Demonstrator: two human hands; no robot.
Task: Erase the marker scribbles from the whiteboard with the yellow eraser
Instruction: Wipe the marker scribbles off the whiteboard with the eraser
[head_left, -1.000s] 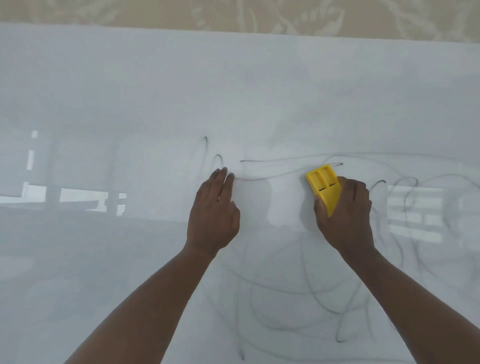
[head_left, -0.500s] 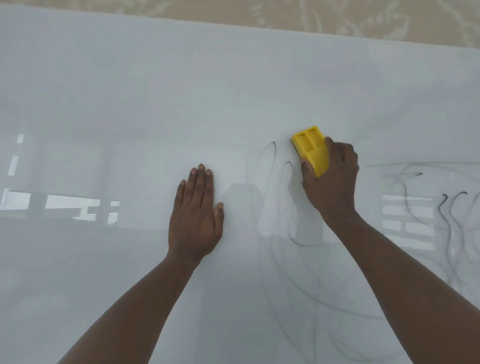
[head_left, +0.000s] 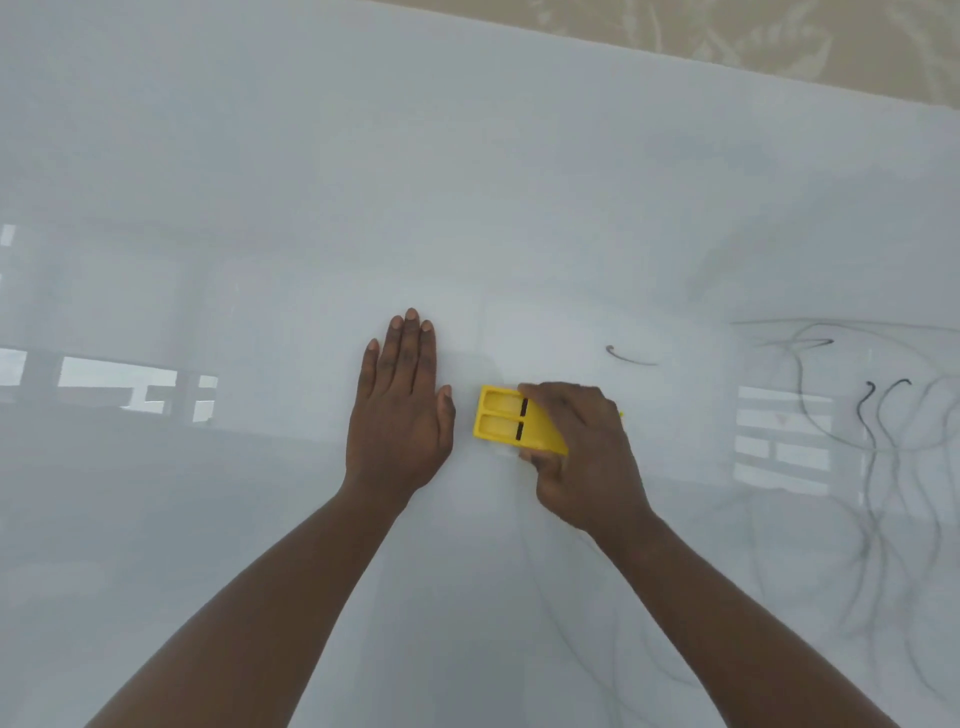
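Note:
The whiteboard (head_left: 467, 182) fills nearly the whole head view. My right hand (head_left: 587, 457) grips the yellow eraser (head_left: 506, 423) and presses it flat on the board, its long side pointing left. My left hand (head_left: 400, 410) lies flat on the board just left of the eraser, fingers together and holding nothing. Dark marker scribbles (head_left: 878, 431) cover the right side of the board. A short curved stroke (head_left: 628, 357) sits above my right hand. Faint lines run down below my right forearm.
A beige patterned floor (head_left: 779, 36) shows beyond the board's far edge at the top right. Bright window reflections (head_left: 114, 379) lie on the glossy surface at the left and right. The left half of the board bears no marks.
My right hand has swept the eraser down and left, turning it sideways beside my left hand. The loops that stood near it are gone. The view has shifted left.

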